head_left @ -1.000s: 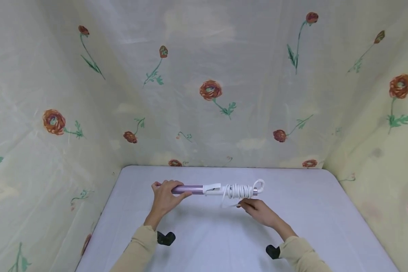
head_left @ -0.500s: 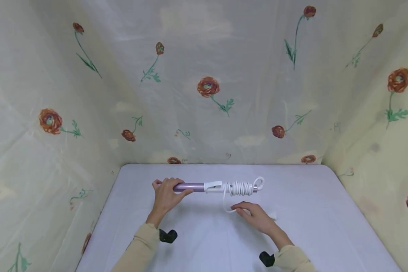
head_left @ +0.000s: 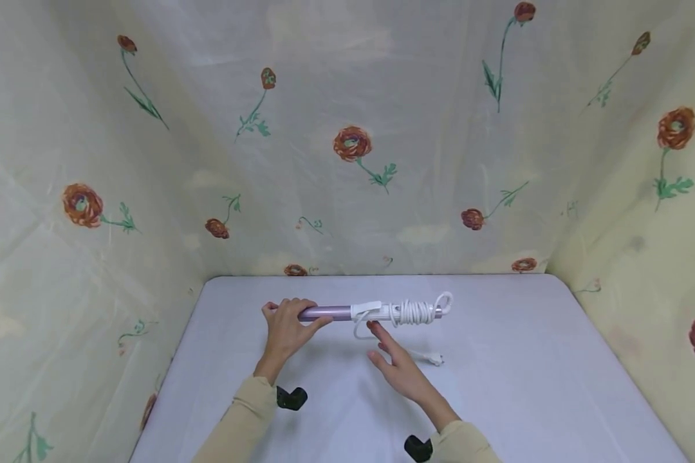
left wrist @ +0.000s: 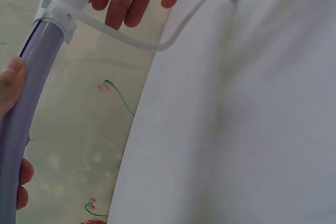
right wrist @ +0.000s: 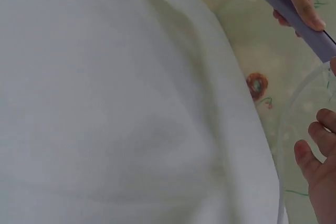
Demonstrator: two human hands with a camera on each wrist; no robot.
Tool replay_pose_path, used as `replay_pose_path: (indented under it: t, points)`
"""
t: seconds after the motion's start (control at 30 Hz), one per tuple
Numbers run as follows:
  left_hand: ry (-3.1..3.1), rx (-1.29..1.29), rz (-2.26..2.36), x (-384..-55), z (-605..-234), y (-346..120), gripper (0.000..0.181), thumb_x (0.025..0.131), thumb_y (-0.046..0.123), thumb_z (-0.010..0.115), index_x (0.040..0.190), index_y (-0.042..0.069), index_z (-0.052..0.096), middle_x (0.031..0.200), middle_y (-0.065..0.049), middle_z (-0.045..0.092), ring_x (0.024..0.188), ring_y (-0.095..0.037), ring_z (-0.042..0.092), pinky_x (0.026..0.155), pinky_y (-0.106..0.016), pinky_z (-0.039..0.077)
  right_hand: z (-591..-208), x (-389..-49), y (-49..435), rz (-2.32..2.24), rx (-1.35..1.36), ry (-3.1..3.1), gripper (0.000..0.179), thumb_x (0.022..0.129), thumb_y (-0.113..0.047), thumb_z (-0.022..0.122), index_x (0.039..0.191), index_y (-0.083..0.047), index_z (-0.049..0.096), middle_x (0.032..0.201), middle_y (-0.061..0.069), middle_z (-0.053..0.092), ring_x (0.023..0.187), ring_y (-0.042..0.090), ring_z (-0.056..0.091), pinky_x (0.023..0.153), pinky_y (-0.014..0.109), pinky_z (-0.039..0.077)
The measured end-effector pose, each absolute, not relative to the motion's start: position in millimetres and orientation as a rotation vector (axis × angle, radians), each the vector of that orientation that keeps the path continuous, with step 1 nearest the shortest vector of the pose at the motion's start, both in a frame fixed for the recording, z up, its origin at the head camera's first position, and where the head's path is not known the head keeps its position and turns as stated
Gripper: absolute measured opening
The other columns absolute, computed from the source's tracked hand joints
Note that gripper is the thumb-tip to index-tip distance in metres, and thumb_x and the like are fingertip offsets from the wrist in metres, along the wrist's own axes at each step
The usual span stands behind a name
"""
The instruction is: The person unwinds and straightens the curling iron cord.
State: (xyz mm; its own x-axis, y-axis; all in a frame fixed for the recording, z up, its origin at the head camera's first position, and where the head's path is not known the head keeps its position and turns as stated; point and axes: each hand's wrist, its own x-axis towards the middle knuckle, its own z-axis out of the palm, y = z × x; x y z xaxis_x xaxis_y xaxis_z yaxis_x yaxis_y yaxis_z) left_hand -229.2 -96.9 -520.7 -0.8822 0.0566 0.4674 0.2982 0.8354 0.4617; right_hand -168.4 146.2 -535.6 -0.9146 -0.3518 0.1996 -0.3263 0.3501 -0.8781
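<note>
My left hand (head_left: 287, 329) grips a curling iron (head_left: 331, 313) by its purple barrel, holding it level above the table. A white lever (head_left: 366, 307) sits at the middle, and white cord (head_left: 415, 313) is wound in several turns around the white end. From there a loose stretch of cord (left wrist: 123, 36) crosses near the lever and droops toward the plug (head_left: 435, 359), which hangs to the right. My right hand (head_left: 402, 370) is just below the iron, fingers extended and spread beside the loose cord. In the right wrist view the purple barrel (right wrist: 299, 17) shows under the left hand.
A white table (head_left: 515, 373) spreads beneath both hands. Flowered curtains (head_left: 428, 212) enclose its back and sides. Black wrist-worn pieces (head_left: 292, 399) show at both cuffs.
My right hand has let go of the cord and moved left, its fingers straightening. The loose cord has shifted left toward the lever, and the plug now shows. The left hand keeps its grip.
</note>
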Motion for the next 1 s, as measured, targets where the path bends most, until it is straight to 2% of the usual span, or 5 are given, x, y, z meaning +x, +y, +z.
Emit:
replay_pose_path:
  t: [0.23,0.43,0.57,0.7,1.0]
  points:
    - [-2.560,-0.279,-0.707,-231.1,-520.3,-90.3,0.050,0.071,0.059,0.073,0.097,0.017,0.070,0.090,-0.001,0.072,0.085,-0.019,0.058,0.090,-0.053,0.020,-532.1,-176.2,130.9,-1.871,-0.524,2.303,0.051,0.100,-0.020,0.046,0.146,-0.006,0.029,0.134,0.019,0.054,0.131,0.035,0.045,0.106,0.051,0.034]
    - [-2.534,-0.253,-0.744,-231.2,-520.2,-95.2,0.048,0.071,0.058,0.074,0.098,0.017,0.070,0.090,-0.003,0.072,0.086,-0.021,0.059,0.091,-0.054,0.020,-527.7,-174.0,132.4,-1.916,-0.398,2.349,0.028,0.101,-0.020,0.045,0.121,-0.002,0.053,0.101,0.014,0.062,0.096,0.022,0.062,0.092,0.031,0.046]
    - [-2.538,-0.220,-0.764,-232.4,-520.7,-99.9,0.048,0.070,0.056,0.076,0.098,0.018,0.070,0.091,-0.003,0.072,0.087,-0.022,0.059,0.093,-0.054,0.019,-522.8,-171.6,138.7,-1.955,-0.370,2.409,0.021,0.101,-0.017,0.044,0.109,-0.002,0.058,0.081,0.015,0.057,0.074,0.018,0.057,0.073,0.024,0.048]
    - [-2.545,-0.233,-0.755,-234.5,-521.1,-99.8,0.049,0.070,0.057,0.075,0.098,0.017,0.070,0.090,-0.004,0.072,0.087,-0.022,0.058,0.093,-0.055,0.019,-516.9,-168.4,147.6,-1.926,-0.356,2.528,0.020,0.101,-0.020,0.045,0.104,-0.009,0.061,0.070,0.008,0.046,0.061,0.011,0.044,0.056,0.022,0.040]
    - [-2.519,-0.288,-0.766,-232.7,-522.3,-97.9,0.047,0.068,0.056,0.077,0.094,0.017,0.071,0.087,-0.001,0.072,0.081,-0.020,0.058,0.090,-0.054,0.020,-499.0,-162.2,167.5,-1.596,-0.497,2.924,0.017,0.098,-0.022,0.051,0.097,-0.016,0.067,0.063,-0.009,0.043,0.054,0.001,0.037,0.050,0.021,0.036]
